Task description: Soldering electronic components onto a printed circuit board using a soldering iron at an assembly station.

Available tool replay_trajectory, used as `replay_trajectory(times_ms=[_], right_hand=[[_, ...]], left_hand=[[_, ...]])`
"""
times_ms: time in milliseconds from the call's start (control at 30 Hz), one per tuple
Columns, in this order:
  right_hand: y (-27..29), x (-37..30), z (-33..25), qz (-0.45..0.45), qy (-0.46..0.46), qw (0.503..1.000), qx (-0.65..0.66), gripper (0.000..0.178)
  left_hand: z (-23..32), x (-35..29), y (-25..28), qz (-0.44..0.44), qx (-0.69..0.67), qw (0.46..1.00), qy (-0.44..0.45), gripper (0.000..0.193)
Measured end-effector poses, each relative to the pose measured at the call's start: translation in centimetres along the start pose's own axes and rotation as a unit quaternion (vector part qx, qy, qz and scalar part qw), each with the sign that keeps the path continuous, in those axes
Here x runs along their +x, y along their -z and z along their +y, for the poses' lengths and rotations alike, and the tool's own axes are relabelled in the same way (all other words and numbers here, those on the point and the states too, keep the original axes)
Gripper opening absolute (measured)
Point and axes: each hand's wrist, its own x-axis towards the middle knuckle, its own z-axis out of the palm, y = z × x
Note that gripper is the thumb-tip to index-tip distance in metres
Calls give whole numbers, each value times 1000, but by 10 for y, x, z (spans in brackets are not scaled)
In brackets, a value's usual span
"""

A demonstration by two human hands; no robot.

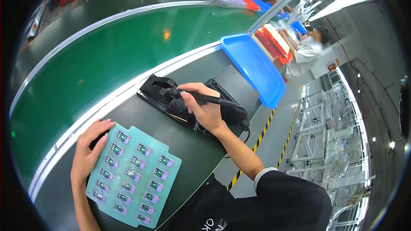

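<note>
My right hand point(207, 109) is closed around the black handle of a soldering iron point(214, 99). The iron's front end is at a black soldering-iron stand point(160, 90) on the dark bench, and its tip is hidden there. A cable runs from the handle toward the bench's right edge. My left hand point(89, 150) rests at the upper left edge of a pale teal tray point(162, 147), with fingers stretched out and the thumb apart. Set in rows on that tray are several small green circuit boards point(138, 161) with purple surrounds and thin wires.
Beyond a metal rail runs a green conveyor belt point(128, 38). A blue plastic tray point(257, 70) sits at the bench's far right end, beside a grey sheet point(237, 83). Other people work farther back near red bins point(274, 42). Yellow-black floor tape point(259, 143) lies to the right.
</note>
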Motion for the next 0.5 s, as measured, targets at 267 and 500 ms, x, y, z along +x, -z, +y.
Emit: replay_trajectory(times_ms=[267, 500], right_hand=[[-2, -1, -8, 16, -56, 998, 11, 16], [-3, 1, -12, 11, -39, 999, -11, 15]], left_hand=[[0, -1, 1, -2, -3, 1000, -6, 30], [5, -3, 4, 0, -2, 1000, 1, 29]])
